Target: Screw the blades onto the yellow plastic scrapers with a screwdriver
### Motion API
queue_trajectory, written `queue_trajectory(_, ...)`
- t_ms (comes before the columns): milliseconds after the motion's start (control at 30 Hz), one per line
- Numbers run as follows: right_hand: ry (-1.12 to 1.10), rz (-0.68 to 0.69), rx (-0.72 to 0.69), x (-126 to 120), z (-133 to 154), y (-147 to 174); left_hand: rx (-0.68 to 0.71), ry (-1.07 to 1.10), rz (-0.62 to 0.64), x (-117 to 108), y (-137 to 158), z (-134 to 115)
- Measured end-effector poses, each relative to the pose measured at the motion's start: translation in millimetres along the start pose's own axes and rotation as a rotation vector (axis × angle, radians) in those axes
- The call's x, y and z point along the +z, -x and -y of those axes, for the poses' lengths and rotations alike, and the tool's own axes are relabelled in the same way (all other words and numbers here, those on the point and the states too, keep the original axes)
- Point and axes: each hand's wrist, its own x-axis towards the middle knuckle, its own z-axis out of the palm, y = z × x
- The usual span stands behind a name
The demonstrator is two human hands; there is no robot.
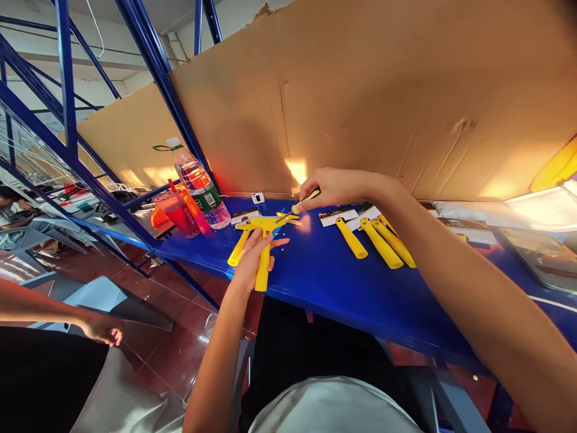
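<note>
My left hand [249, 260] is wrapped round a yellow pistol-shaped tool [262, 270] above the front edge of the blue table [311, 276]. The tool's grip points down, and another yellow tube-like handle [236, 251] shows at its left. In my right hand [328, 185] is a screwdriver [312, 195] with a black and yellow handle. Its thin shaft slants down left to the top of the yellow tool; exact contact is too small to make out. Small loose parts [283, 234] lie just beyond my left fingers.
Several yellow handles [351, 238] lie right of my hands, by printed cards [338, 215]. A water bottle [205, 186] and red cup [178, 211] stand left, beside a blue post. Cardboard [360, 90] walls the back. Another person's hand [103, 328] hangs at lower left.
</note>
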Motion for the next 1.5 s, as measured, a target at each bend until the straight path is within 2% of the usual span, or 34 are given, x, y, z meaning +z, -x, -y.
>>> queue_trajectory(267, -0.044, 0.021, -0.024, -0.2, -4.0, -1.1, 0.006, -0.017, -0.004, -0.4, 0.0, -0.7)
queue_trajectory(767, 0.100, 0.028, -0.093, -3.9, -1.7, -2.5, -0.005, -0.045, -0.033, 0.8, -1.9, -3.9)
queue_trajectory(1067, 0.100, 0.061, -0.050, -2.9, 0.5, -0.6, 0.000, -0.032, -0.013, 0.9, -2.9, -2.8)
queue_trajectory(1267, 0.120, 0.038, -0.060, -2.7, -2.5, -3.6, -0.006, -0.002, -0.051, 5.3, -0.3, -4.4)
queue_trajectory(1500, 0.125, 0.033, -0.081, -1.3, -1.0, -2.9, -0.013, -0.039, -0.054, 0.4, -3.4, -3.5)
